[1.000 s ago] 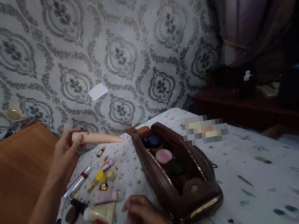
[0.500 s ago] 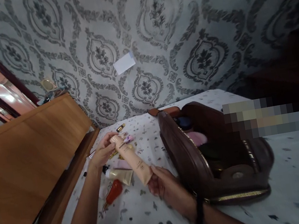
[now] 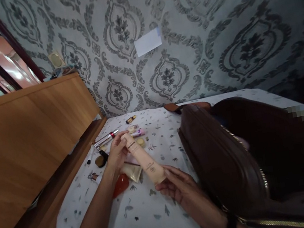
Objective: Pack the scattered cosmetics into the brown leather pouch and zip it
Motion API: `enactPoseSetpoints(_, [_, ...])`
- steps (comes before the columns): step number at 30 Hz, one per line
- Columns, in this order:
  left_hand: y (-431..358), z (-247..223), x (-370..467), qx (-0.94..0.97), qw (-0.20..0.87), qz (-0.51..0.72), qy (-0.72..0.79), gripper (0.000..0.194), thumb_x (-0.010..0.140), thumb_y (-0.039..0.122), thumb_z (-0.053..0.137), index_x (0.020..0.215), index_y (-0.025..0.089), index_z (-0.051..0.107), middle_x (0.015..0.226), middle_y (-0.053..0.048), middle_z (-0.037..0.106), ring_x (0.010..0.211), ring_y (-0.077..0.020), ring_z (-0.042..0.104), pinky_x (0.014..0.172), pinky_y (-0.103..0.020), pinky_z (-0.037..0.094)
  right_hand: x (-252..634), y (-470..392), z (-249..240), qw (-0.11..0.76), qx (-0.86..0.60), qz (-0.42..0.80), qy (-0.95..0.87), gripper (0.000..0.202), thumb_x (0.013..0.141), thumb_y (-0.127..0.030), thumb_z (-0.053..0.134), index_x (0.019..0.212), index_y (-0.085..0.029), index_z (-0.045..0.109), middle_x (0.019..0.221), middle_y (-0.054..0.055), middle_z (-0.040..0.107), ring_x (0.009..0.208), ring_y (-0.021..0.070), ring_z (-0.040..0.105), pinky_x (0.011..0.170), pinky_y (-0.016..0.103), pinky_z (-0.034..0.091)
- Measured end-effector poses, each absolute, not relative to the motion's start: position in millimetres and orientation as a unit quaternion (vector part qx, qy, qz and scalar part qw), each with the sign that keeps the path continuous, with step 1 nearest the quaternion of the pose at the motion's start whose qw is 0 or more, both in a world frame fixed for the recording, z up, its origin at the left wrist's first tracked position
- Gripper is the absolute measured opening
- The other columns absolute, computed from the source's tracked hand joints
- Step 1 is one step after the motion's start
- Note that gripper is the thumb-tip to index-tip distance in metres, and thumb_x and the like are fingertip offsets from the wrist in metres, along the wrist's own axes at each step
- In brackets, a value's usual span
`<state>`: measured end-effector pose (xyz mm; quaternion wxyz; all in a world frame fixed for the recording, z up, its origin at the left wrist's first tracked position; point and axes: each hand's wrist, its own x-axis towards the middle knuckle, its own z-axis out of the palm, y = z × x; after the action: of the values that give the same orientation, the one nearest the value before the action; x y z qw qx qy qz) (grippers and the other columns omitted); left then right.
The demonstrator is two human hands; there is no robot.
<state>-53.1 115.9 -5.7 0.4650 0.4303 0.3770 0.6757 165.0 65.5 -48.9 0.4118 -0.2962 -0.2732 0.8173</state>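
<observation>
A peach-coloured squeeze tube [image 3: 144,159] with small dark print is held slantwise above the bed between both hands. My left hand [image 3: 118,150] grips its upper end, and my right hand [image 3: 178,185] pinches its flat lower end. Beneath the tube lie a pale cream tube [image 3: 131,171] and a glossy orange-red item [image 3: 120,185], partly covered by my left forearm. Beyond my left hand rest a silver tube with a red band [image 3: 106,138], a small dark bottle with a gold cap [image 3: 131,119] and a purple-and-white item [image 3: 137,133].
An unzipped brown leather bag [image 3: 220,157] stands on the right, its inside mostly dark. A wooden headboard [image 3: 35,129] runs along the left, with small items on top. Patterned wallpaper [image 3: 122,25] rises behind the white printed sheet [image 3: 147,223]. A blurred patch covers something far right.
The view has shifted closer and leftward, so the bag looks larger and further right. Both hands keep their hold on the tube at nearly the same tilt.
</observation>
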Motion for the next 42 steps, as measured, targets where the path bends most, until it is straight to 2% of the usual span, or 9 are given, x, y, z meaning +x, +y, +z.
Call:
enactPoseSetpoints(8, [109.2, 2.5, -50.1, 0.44, 0.471, 0.676, 0.358, 0.042, 0.064, 0.038, 0.086, 0.099, 0.02, 0.069, 0.082, 0.001, 0.06, 0.068, -0.0107, 0.055, 0.062, -0.02, 0.045, 162.4, 69.0, -54.8, 0.384, -0.287, 0.843, -0.242, 0.056, 0.054, -0.058, 0.087, 0.086, -0.015, 0.069, 0.071, 0.006, 0.074, 0.06, 0.0153, 0.068, 0.057, 0.023, 0.052])
enactPoseSetpoints(13, [102.5, 6.9, -45.8, 0.464, 0.479, 0.67, 0.326, 0.039, 0.066, 0.037, 0.085, 0.098, 0.021, 0.069, 0.089, -0.001, 0.063, 0.077, -0.0132, 0.057, 0.07, -0.022, 0.047, 163.5, 67.4, -56.4, 0.318, -0.296, 0.862, -0.262, 0.052, 0.073, -0.061, 0.073, 0.085, -0.011, 0.068, 0.079, 0.012, 0.075, 0.062, 0.0175, 0.07, 0.06, 0.026, 0.054])
enactPoseSetpoints(17, [99.2, 9.7, -45.7, 0.474, 0.48, 0.659, 0.333, 0.04, 0.066, 0.038, 0.084, 0.099, 0.021, 0.069, 0.094, -0.003, 0.065, 0.081, -0.0154, 0.058, 0.073, -0.024, 0.047, 165.4, 62.5, -50.0, 0.322, -0.278, 0.867, -0.261, 0.055, 0.059, -0.053, 0.087, 0.092, -0.014, 0.067, 0.083, 0.01, 0.076, 0.069, 0.0192, 0.072, 0.063, 0.026, 0.054])
enactPoseSetpoints(20, [100.1, 8.7, -48.9, 0.47, 0.469, 0.662, 0.347, 0.043, 0.064, 0.039, 0.085, 0.099, 0.021, 0.069, 0.093, -0.002, 0.064, 0.079, -0.0146, 0.057, 0.07, -0.023, 0.047, 165.0, 61.7, -47.7, 0.357, -0.273, 0.854, -0.261, 0.055, 0.05, -0.045, 0.093, 0.09, -0.017, 0.068, 0.08, 0.005, 0.075, 0.071, 0.0159, 0.071, 0.068, 0.023, 0.053])
enactPoseSetpoints(24, [103.7, 5.4, -54.6, 0.473, 0.456, 0.662, 0.361, 0.045, 0.062, 0.039, 0.085, 0.099, 0.02, 0.069, 0.089, -0.001, 0.063, 0.075, -0.0137, 0.057, 0.066, -0.022, 0.047, 163.4, 65.9, -51.9, 0.423, -0.264, 0.834, -0.237, 0.047, 0.051, -0.044, 0.093, 0.085, -0.018, 0.072, 0.083, 0.003, 0.074, 0.076, 0.0131, 0.068, 0.076, 0.022, 0.052])
enactPoseSetpoints(31, [107.4, 2.3, -56.6, 0.479, 0.448, 0.661, 0.364, 0.045, 0.061, 0.043, 0.087, 0.097, 0.02, 0.07, 0.083, 0.0, 0.061, 0.07, -0.0122, 0.058, 0.06, -0.02, 0.048, 165.0, 69.2, -57.7, 0.465, -0.262, 0.808, -0.249, 0.041, 0.052, -0.041, 0.092, 0.082, -0.018, 0.076, 0.094, 0.005, 0.072, 0.094, 0.0198, 0.066, 0.093, 0.033, 0.049])
enactPoseSetpoints(37, [108.3, 1.0, -57.2, 0.478, 0.444, 0.664, 0.365, 0.044, 0.061, 0.042, 0.087, 0.095, 0.019, 0.071, 0.079, 0.001, 0.06, 0.066, -0.0102, 0.056, 0.055, -0.017, 0.046, 168.4, 67.2, -60.8, 0.473, -0.282, 0.779, -0.301, 0.034, 0.054, -0.039, 0.09, 0.075, -0.019, 0.073, 0.084, 0.002, 0.07, 0.082, 0.0177, 0.064, 0.084, 0.031, 0.048])
enactPoseSetpoints(40, [105.7, 2.9, -57.6, 0.474, 0.447, 0.666, 0.364, 0.043, 0.063, 0.04, 0.087, 0.097, 0.019, 0.072, 0.084, -0.002, 0.065, 0.072, -0.0124, 0.06, 0.063, -0.02, 0.05, 170.2, 64.2, -60.1, 0.463, -0.328, 0.742, -0.358, 0.035, 0.061, -0.039, 0.084, 0.09, -0.021, 0.072, 0.075, 0.0, 0.067, 0.074, 0.0168, 0.06, 0.07, 0.027, 0.045])
enactPoseSetpoints(42, [103.8, 4.2, -57.9, 0.477, 0.455, 0.659, 0.362, 0.044, 0.064, 0.04, 0.086, 0.1, 0.019, 0.072, 0.089, -0.004, 0.068, 0.076, -0.0145, 0.061, 0.066, -0.022, 0.051, 170.9, 62.1, -58.7, 0.474, -0.348, 0.715, -0.378, 0.041, 0.065, -0.038, 0.082, 0.101, -0.023, 0.07, 0.086, 0.001, 0.069, 0.073, 0.0162, 0.059, 0.066, 0.026, 0.044])
